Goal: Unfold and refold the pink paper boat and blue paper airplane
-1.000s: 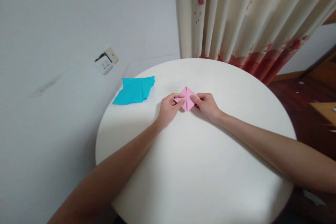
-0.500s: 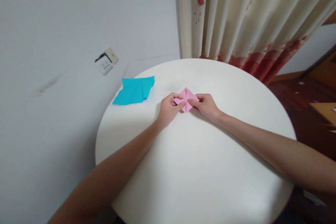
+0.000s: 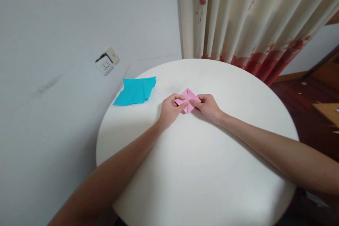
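Note:
A small folded pink paper [image 3: 188, 95], diamond-shaped with creases meeting at its middle, is held between my two hands over the table. My left hand [image 3: 171, 108] pinches its left corner, the thumb lying on top near the centre. From the other side, my right hand [image 3: 208, 106] grips the right corner, its thumb also pressed on the paper close to the middle. The fingers beneath the paper are mostly hidden. A creased sheet of blue paper [image 3: 135, 91] lies farther left, apart from both hands.
The round white table [image 3: 201, 169] carries both papers and stands close to a pale wall [image 3: 66, 14]. On that wall sits a power socket [image 3: 104, 65]. Behind the table hangs a cream and red curtain [image 3: 227, 17]. A wooden surface [image 3: 327, 113] shows at the far right.

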Demonstrator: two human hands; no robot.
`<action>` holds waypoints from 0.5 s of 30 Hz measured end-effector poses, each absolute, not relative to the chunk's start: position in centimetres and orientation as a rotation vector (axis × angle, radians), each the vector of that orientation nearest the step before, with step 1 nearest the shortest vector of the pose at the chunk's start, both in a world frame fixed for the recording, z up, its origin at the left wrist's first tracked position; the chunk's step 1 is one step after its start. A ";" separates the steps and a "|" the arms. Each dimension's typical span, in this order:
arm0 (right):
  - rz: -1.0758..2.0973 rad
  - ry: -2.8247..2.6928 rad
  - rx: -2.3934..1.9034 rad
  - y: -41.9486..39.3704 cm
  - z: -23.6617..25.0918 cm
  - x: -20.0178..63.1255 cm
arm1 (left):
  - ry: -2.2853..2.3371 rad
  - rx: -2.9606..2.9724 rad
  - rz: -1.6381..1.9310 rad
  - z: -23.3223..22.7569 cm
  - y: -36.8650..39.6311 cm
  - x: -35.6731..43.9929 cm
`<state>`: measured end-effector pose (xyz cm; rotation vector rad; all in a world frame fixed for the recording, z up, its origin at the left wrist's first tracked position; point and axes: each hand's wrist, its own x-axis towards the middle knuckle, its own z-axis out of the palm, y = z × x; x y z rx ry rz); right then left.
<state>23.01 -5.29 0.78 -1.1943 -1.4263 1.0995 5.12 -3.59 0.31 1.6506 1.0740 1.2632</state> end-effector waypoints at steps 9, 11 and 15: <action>1.106 -1.424 -1.183 -5.2 0.6 23.0 | 1.064 1.664 1.269 0.0 -3.4 5.1; 1.103 -1.428 -1.186 -5.2 0.7 23.0 | 1.055 1.662 1.271 -0.1 -3.4 5.0; 1.099 -1.432 -1.194 -5.3 0.7 23.0 | 1.057 1.679 1.276 -0.1 -3.3 5.0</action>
